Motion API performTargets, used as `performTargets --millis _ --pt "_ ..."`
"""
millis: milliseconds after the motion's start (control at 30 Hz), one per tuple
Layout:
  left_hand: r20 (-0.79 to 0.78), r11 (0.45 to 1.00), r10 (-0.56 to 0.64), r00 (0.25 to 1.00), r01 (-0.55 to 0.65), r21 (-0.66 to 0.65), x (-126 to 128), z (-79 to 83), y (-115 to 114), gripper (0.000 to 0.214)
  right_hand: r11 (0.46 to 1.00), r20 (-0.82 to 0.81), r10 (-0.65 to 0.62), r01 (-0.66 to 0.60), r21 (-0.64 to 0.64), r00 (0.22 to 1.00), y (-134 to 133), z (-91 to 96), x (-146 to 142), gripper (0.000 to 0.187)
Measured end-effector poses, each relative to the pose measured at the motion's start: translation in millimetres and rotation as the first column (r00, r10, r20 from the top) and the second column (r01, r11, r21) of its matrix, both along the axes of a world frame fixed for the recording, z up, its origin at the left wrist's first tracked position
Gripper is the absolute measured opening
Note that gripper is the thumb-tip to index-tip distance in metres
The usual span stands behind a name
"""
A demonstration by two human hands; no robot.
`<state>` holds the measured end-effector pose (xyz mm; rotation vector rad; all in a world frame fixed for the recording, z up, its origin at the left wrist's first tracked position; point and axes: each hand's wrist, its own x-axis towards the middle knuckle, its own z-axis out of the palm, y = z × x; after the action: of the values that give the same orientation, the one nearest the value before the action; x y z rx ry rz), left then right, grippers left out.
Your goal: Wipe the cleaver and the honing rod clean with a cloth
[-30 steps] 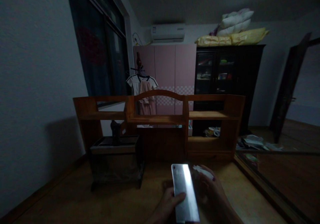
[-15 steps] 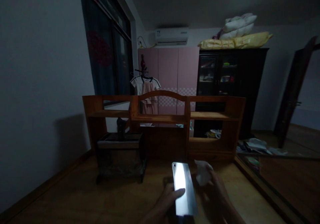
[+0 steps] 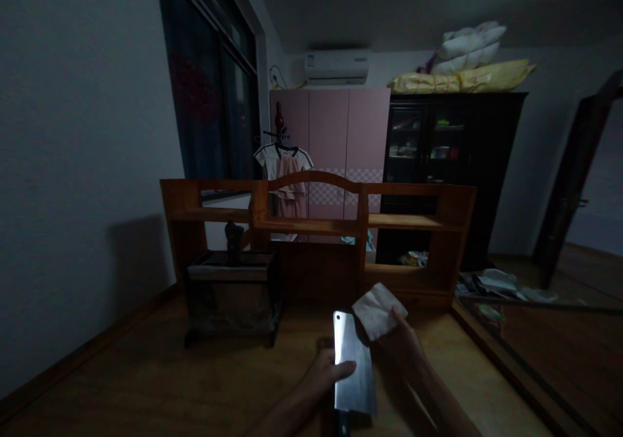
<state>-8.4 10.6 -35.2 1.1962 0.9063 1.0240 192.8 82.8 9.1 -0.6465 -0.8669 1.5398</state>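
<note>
My left hand grips a cleaver by its broad steel blade, the thumb lying across the flat face. The blade points away from me, and its dark handle comes toward the bottom edge of the view. To the right, my right hand pinches a white sheet of tissue, which is spread out beside the blade's far end. I cannot tell whether the tissue touches the blade. Both hands are above a wooden desk top.
A glass tank with a dark top stands on the desk at left. Behind it rises a wooden shelf unit. A wall borders the left side. Papers and plastic bags lie beyond the desk's right edge.
The tissue, crumpled before, is now spread flatter and has moved left and up, closer to the blade. My right hand moved with it. The cleaver has shifted only slightly.
</note>
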Motion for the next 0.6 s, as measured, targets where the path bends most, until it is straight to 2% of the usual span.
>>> performTargets --millis 100,167,233,367,533,600 --pt "-0.004 1.000 -0.013 1.000 0.013 0.019 0 2.2 -1 0.047 0.987 -0.156 0.129 -0.141 -0.070 0.979 0 -12.3 2 0.041" --pt "-0.011 1.000 -0.018 1.000 0.018 0.024 1 4.1 -2 0.049 0.988 -0.197 0.111 -0.129 -0.080 0.974 2 -15.3 10 0.038" --pt "-0.035 1.000 -0.013 0.999 0.014 0.018 2 5.5 -3 0.051 0.994 -0.210 0.043 -0.062 -0.088 0.977 4 -14.2 20 0.036" --pt "-0.065 0.999 -0.028 0.997 0.030 0.030 3 3.0 -2 0.055 0.999 -0.175 -0.013 0.005 -0.046 0.985 0 -5.6 28 0.039" --pt "-0.117 0.998 0.010 0.993 -0.002 0.067 3 1.2 -2 0.054 0.986 -0.079 0.075 -0.086 -0.140 0.994 -16 4.8 16 0.026" --pt "-0.113 0.997 0.021 0.993 -0.012 0.078 3 4.3 -4 0.053 0.987 0.009 0.077 -0.075 -0.139 0.997 -22 7.1 11 0.024"
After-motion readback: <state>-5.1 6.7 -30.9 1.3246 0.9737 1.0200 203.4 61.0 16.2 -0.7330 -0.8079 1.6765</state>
